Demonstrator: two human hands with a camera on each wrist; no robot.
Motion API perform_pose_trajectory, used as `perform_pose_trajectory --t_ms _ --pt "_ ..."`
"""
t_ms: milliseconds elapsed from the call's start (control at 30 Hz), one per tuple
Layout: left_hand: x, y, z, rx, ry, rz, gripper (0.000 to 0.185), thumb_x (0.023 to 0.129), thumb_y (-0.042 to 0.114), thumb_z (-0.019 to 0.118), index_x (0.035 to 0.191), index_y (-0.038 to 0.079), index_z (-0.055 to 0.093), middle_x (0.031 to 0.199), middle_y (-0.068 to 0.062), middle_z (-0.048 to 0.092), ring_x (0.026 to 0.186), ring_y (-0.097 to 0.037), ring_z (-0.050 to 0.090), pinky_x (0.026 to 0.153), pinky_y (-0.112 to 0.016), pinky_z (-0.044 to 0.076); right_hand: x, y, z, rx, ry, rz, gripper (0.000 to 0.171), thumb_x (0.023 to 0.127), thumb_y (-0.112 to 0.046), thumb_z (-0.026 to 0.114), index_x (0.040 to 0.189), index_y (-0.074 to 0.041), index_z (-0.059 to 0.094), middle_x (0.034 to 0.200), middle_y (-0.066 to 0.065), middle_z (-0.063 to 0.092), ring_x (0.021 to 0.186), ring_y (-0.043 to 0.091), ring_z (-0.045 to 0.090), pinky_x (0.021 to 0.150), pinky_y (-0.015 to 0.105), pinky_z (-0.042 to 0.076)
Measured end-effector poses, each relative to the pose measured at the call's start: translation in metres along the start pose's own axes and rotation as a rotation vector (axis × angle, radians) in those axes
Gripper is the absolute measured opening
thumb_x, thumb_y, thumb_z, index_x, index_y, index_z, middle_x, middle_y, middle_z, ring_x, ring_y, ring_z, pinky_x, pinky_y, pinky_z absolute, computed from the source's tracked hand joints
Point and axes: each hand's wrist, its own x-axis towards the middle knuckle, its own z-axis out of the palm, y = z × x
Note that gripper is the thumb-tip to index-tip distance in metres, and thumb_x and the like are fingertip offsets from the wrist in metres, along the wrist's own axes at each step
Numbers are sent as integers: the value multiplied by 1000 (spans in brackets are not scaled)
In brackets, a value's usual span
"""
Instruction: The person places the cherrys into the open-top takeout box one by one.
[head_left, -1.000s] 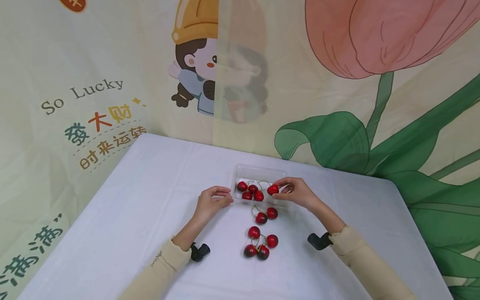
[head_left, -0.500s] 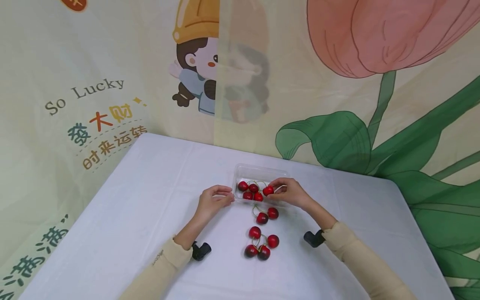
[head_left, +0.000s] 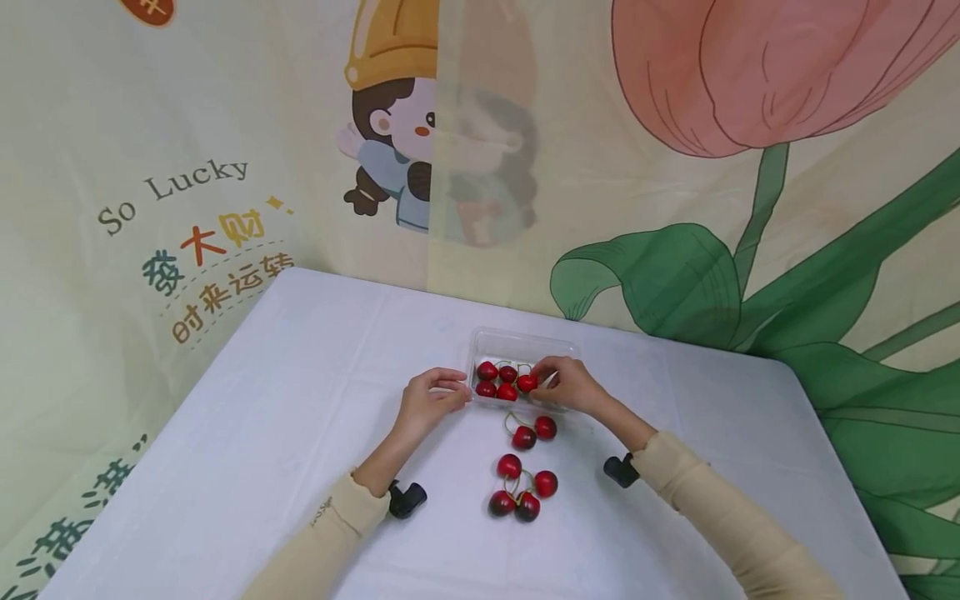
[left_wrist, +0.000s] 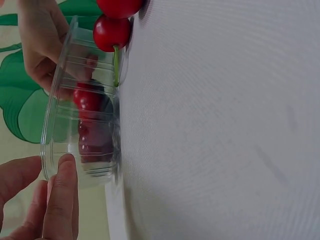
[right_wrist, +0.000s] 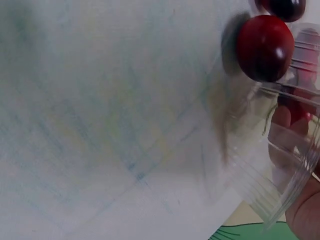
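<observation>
Right hand [head_left: 567, 386] reaches over the near right part of the clear plastic tray [head_left: 525, 341]; its fingers pinch a red cherry [head_left: 527, 382] just inside the tray, beside the four cherries [head_left: 497, 380] already lying in it. Whether that cherry rests on the tray floor or hangs just above it cannot be told.

Left hand [head_left: 427, 402] sits at the tray's left end, fingers loosely curled, tips touching or nearly touching the tray wall. In the left wrist view one finger [left_wrist: 62, 200] lies against the ribbed clear wall [left_wrist: 82, 135]; a true grip is not shown.

Tray's long axis runs left to right across the surface [head_left: 300, 400], far of both hands' wrists.

Loose fruit on the near side of the tray: a stemmed pair of cherries [head_left: 534, 432] just beside the tray's near wall, and a cluster of four cherries [head_left: 521, 492] nearer the person. Both groups lie between the two forearms, slightly nearer the right one. Nothing stands between them and either hand.

Behind the surface: printed backdrop [head_left: 675, 167] with a tulip and a cartoon figure.
</observation>
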Motion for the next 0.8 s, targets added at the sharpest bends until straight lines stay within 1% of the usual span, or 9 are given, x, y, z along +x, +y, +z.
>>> perform_pose_trajectory --t_ms 100,167,400,533,633,800 --pt "-10 17 -1 19 -6 1 25 89 -5 64 111 -15 61 96 -24 64 94 -46 66 82 -41 60 1 0 3 -21 -7 6 27 84 -7 75 108 0 66 97 10 67 74 17 57 66 25 56" --pt "-14 24 -1 23 -5 6 24 88 -5 64 111 -15 62 95 -24 64 93 -46 66 81 -40 60 1 0 4 -29 -13 9 27 84 -7 75 108 0 66 98 10 68 75 17 57 66 25 56" --pt "-15 24 0 25 3 2 24 88 -5 65 109 -15 62 94 -23 64 91 -44 68 79 -37 60 1 0 5 -34 -34 19 27 85 -9 75 109 0 67 99 9 68 76 17 57 68 26 57" --pt "-15 25 0 31 4 -9 23 88 -5 65 109 -14 62 93 -22 64 92 -44 67 80 -37 60 0 0 1 -25 -65 8 30 85 -9 74 112 1 66 101 11 68 77 17 59 70 27 58" --pt "-15 26 1 35 3 -12 23 89 -5 64 109 -15 62 93 -23 64 93 -45 67 80 -38 60 -2 1 -3 -13 -82 -2 34 86 -8 73 117 3 65 104 13 68 80 18 61 71 29 59" --pt "-15 28 0 43 3 -11 23 89 -5 64 110 -14 62 94 -23 64 93 -44 67 80 -38 60 -2 2 -9 1 -87 -2 40 86 -7 72 123 5 62 113 18 67 84 21 64 71 30 60"
